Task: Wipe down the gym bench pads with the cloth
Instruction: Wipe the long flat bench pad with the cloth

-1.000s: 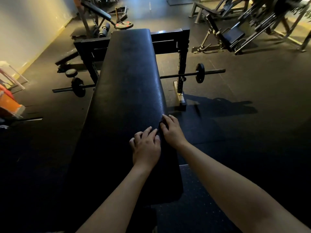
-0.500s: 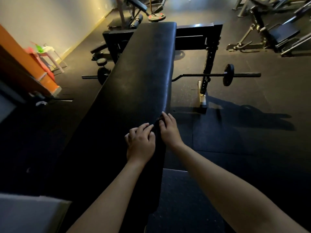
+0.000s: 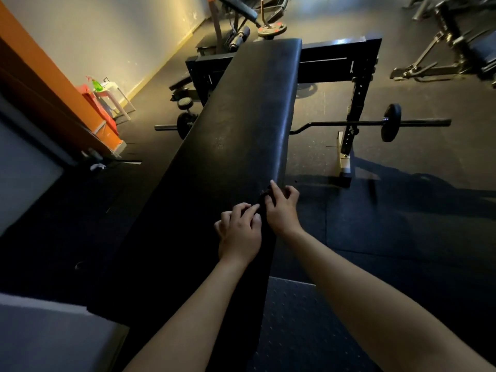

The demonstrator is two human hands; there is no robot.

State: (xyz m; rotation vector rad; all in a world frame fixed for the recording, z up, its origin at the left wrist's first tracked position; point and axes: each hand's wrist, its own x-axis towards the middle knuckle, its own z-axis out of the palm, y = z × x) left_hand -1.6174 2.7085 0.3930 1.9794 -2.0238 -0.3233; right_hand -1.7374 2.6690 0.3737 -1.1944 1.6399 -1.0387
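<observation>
Black vinyl covers the whole bench pad (image 3: 241, 124), which runs away from you as one long strip, from your arms up to the rack (image 3: 358, 84) at the far end. Your two hands are on its near half, close to the right edge. Between them lies the cloth (image 3: 264, 195), bunched into a small fold and not spread flat (it is dark as well, so it is hard to separate from the pad). Your right hand (image 3: 281, 210) has its fingers (image 3: 275, 187) bent, and thumb and index seem to pinch the top of that fold. Your left hand (image 3: 240, 232) rests on the pad just beside it, with the fingers curled toward the cloth. Whether they really grip it, I cannot tell.

How much is done? The pad gives little proof. I see no wet streak and no clean band on it. The far half shows a dull, speckled surface under the light, and the near part is too deep in shadow to judge. So I think this pad is at an early or middle point: the long stretch ahead of your hands looks not yet wiped, and likewise the left side and the edges. To my mind the cloth must first be flattened under a palm. Another padded bench (image 3: 481, 51) stands further back; if it belongs to the job, it is left too.
</observation>
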